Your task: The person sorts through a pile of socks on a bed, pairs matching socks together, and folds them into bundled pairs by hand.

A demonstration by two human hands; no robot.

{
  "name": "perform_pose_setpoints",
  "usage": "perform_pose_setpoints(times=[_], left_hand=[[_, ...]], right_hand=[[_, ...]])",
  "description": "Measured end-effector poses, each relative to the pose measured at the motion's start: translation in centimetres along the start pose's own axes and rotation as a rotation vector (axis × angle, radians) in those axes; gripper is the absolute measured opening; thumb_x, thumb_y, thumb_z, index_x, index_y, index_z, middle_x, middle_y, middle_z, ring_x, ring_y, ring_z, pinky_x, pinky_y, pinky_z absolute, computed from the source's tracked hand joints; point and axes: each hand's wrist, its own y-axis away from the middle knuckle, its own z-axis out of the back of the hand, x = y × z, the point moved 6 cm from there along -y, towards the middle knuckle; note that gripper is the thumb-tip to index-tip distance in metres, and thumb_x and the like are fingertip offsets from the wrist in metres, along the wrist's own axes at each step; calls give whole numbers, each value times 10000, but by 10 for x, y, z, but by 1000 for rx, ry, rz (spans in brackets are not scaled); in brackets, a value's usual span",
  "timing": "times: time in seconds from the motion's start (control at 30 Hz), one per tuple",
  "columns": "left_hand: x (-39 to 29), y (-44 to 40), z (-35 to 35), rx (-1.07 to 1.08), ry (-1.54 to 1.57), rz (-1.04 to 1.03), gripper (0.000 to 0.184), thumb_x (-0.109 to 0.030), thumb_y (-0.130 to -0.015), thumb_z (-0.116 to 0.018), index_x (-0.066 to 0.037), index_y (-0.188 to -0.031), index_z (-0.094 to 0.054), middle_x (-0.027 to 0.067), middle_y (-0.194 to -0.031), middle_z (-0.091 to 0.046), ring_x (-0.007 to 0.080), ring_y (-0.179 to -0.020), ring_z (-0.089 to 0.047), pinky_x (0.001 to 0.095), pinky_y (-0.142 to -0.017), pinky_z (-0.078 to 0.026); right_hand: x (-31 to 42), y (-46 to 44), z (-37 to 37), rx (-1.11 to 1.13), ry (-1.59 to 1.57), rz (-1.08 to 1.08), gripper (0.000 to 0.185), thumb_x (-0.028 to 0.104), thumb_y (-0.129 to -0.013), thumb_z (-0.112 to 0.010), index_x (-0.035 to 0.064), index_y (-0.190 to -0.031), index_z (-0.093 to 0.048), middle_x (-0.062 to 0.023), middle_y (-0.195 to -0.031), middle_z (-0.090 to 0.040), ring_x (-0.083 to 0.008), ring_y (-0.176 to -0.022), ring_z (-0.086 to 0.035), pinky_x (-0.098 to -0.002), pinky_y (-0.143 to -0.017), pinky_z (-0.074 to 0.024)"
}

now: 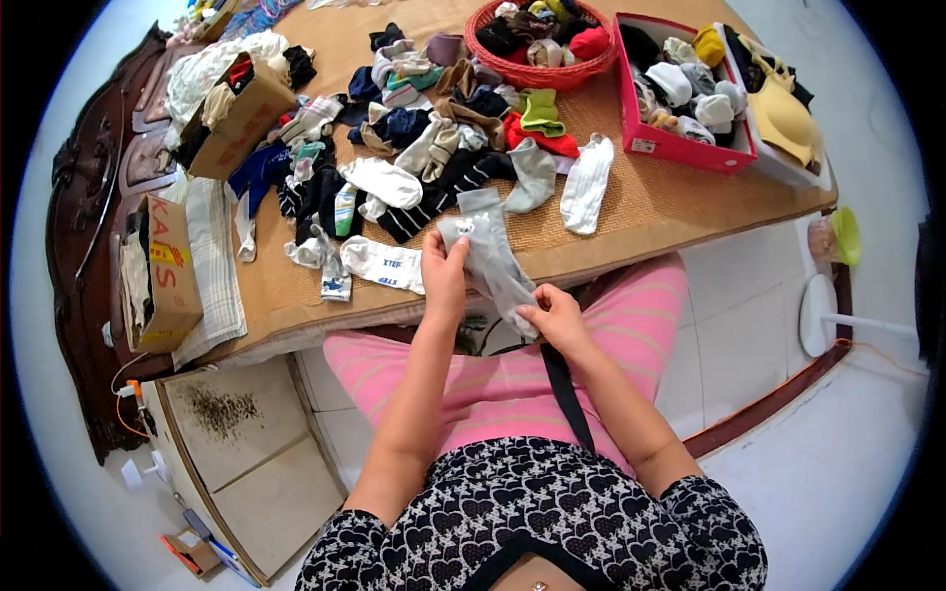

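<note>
A light grey sock (490, 258) is stretched between my two hands at the bed's near edge, above my lap. My left hand (445, 276) pinches its upper left part near a small white patch. My right hand (557, 317) grips the lower right end between thumb and fingers. Whether it is one sock or two laid together, I cannot tell. Just beyond lie another grey sock (533, 175), a white ribbed sock (588, 185) and a white sock with blue lettering (379, 264). A black sock with white stripes (402, 225) lies behind my left hand.
A heap of mixed socks (424, 123) covers the woven mat (650, 202). Behind it stand a red basket (542, 75) and a pink box (680, 150), both holding rolled socks. Cardboard boxes (241, 123) with clothes are at the left; a white box with a yellow bra (785, 120) is at the right.
</note>
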Motion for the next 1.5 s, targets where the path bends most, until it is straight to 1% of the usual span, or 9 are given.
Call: perform_pose_setpoints(times=[0.13,0.4,0.53,0.67,0.73,0.8,1.03,1.3,1.5], left_hand=[[8,-37,-1,135,-67,-70,208,-12,-850,-506,-17,-1052,-454,44,-949,-577,102,-833,-541,236,-764,-422],[73,-74,18,41,-371,94,222,-54,-844,-583,16,-1044,-518,63,-888,-634,108,-785,-580,244,-688,-456],[23,-46,-4,-91,-685,-163,297,-95,-848,-601,4,-1103,-488,133,-1001,-586,187,-867,-574,297,-733,-461],[-11,-1,-33,-40,-1127,-844,395,-56,-773,-622,-28,-1143,-487,160,-1113,-502,335,-1036,-470,418,-917,-364],[19,0,-29,142,-1144,-728,378,-119,-794,-606,-54,-1153,-510,147,-1209,-477,309,-1152,-432,471,-974,-318],[48,8,-40,337,-1415,-821,391,-165,-840,-557,-78,-1217,-502,112,-1327,-432,296,-1253,-370,469,-1015,-294],[51,6,-34,276,-1518,-663,514,-299,-893,-475,-135,-1369,-370,95,-1476,-236,279,-1358,-219,460,-1077,-199],[54,-9,-29,243,-1555,-558,534,-367,-925,-407,-159,-1407,-310,90,-1502,-165,277,-1376,-170,470,-1090,-158],[48,-9,-25,218,-1483,-658,481,-321,-913,-455,-114,-1344,-403,122,-1447,-279,295,-1325,-275,462,-1063,-222]], right_hand=[[9,1,-1,-14,-63,-38,211,154,-768,-700,1,-848,-580,-67,-687,-614,-106,-627,-553,-280,-580,-446],[11,3,18,-155,479,-94,348,377,-820,-596,31,-860,-590,-145,-735,-622,-353,-718,-593,-436,-635,-451],[22,3,22,-283,508,35,361,396,-813,-601,36,-826,-577,-136,-780,-602,-334,-755,-586,-433,-664,-450],[30,8,19,-388,547,165,396,427,-795,-618,38,-835,-554,-121,-811,-584,-331,-790,-570,-425,-695,-450],[31,7,16,-405,568,200,413,437,-789,-623,36,-849,-548,-122,-823,-586,-332,-798,-566,-424,-705,-450],[9,-3,11,-222,311,-143,377,352,-773,-682,30,-904,-535,-106,-841,-580,-272,-797,-577,-374,-709,-458],[-40,-9,-17,-139,-499,-215,378,170,-765,-722,-13,-1020,-511,-100,-934,-601,-148,-788,-581,-254,-684,-460],[-12,20,-11,-89,-601,-329,225,253,-845,-635,74,-865,-501,-23,-714,-556,-117,-515,-549,-273,-386,-406],[-13,22,-13,-63,-663,-318,218,252,-875,-597,64,-891,-489,-50,-719,-583,-143,-556,-605,-285,-450,-488]])
